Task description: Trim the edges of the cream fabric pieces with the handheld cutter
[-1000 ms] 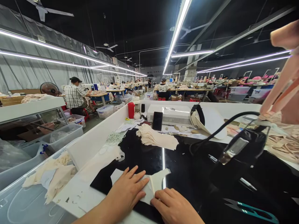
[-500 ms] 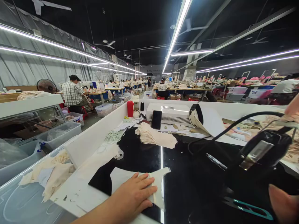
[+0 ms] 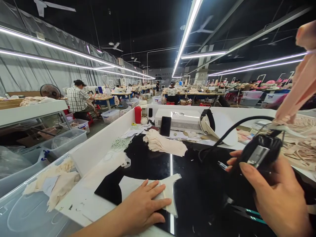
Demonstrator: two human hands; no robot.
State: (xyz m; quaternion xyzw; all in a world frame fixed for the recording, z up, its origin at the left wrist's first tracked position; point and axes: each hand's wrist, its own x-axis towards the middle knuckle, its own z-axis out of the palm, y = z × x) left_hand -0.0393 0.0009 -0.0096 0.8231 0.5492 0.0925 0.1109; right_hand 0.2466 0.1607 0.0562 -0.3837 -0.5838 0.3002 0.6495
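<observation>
My left hand point(image 3: 144, 205) lies flat on a white cut fabric piece point(image 3: 170, 189) on the glossy black worktop point(image 3: 153, 163). My right hand point(image 3: 274, 194) grips a black corded hand tool point(image 3: 260, 153) with a metal plate, raised above the worktop at the right. Its black cable point(image 3: 234, 130) loops back toward the left. Teal thread snips point(image 3: 249, 212) lie partly hidden under my right hand.
A stack of cream fabric pieces point(image 3: 164, 143) lies mid-table, with a phone point(image 3: 165, 126) leaning on a white box point(image 3: 181, 120) behind. A red bottle point(image 3: 137, 115) stands at the back left. Pink straps point(image 3: 300, 85) hang at the right. Clear bins point(image 3: 29, 204) hold scraps at left. People sit at distant tables.
My right hand left the fabric piece, swung right and took hold of the black corded tool. My left hand stayed flat on the fabric, which now lies more unfolded.
</observation>
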